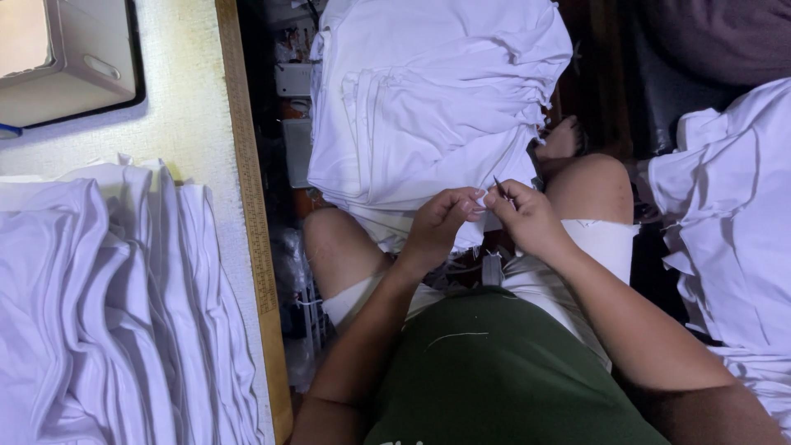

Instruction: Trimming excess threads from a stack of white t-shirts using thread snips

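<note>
A pile of white fabric pieces (428, 99) hangs over my knees. My left hand (438, 221) pinches the lower edge of that fabric between thumb and fingertips. My right hand (527, 216) is closed around a small dark pointed tool (500, 187), whose tip touches the same fabric edge right beside my left fingertips. The two hands are almost touching. I sit with bare knees, white shorts and a green shirt below the hands.
A table (198, 124) on the left carries a thick stack of white fabric (107, 313) and a beige box-like machine (66, 53), with a wooden ruler (251, 198) along its edge. More white fabric (725, 222) lies at the right. Cluttered floor shows between table and knees.
</note>
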